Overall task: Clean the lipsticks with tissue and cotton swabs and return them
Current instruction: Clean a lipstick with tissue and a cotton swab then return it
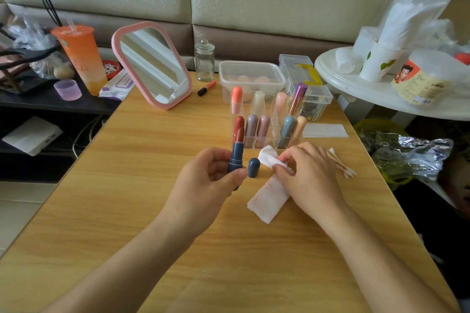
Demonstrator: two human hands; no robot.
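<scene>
Two hands busy | left hand (203, 183) grips navy-cased red lipstick (236, 157) upright | right hand (312, 175) pinches white paper tissue (267, 198) just right, lower

Soft, even daylight, brightest at upper right, where the white plastic bag (407, 20) nearly blows out. Only a faint shadow lies beneath the left hand (203, 180) on the wooden surface (127, 185). Wide-angle distortion bows the edges; the corners look soft.

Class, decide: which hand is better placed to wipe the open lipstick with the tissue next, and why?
Right. The right hand pinches the tissue, while the left hand is busy holding the lipstick upright, its cap standing on the table between them.
</scene>
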